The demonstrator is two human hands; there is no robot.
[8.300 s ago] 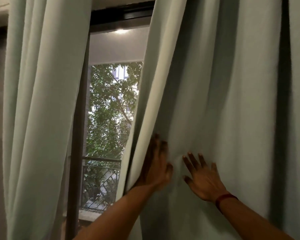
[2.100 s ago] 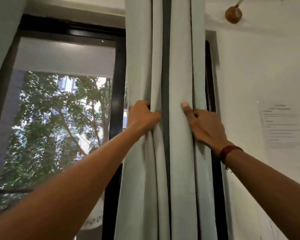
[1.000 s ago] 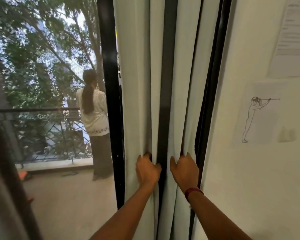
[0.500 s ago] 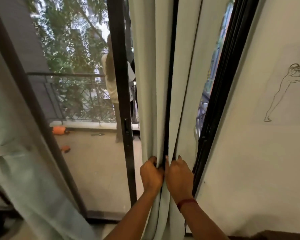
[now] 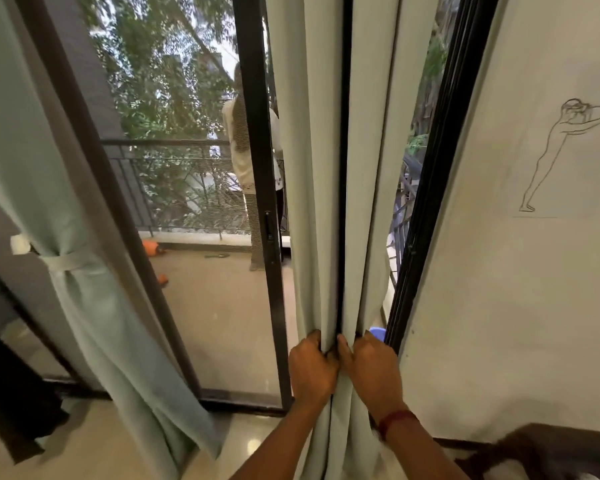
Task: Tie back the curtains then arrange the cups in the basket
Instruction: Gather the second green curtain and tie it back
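Hands are gripping the gathered right curtain (image 5: pixel 309 168) low down, beside the black door frame (image 5: pixel 433 188): the left hand (image 5: pixel 312 372) and right hand (image 5: pixel 373 370) are curling their fingers round adjacent folds, side by side. The left curtain (image 5: pixel 32 150) is hanging tied with its band (image 5: pixel 70 262).

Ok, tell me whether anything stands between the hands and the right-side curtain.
Nothing visible does. The left hand and right hand grip the gathered folds of the right-side curtain, side by side. The other curtain is held by a tie band; none shows for this one.
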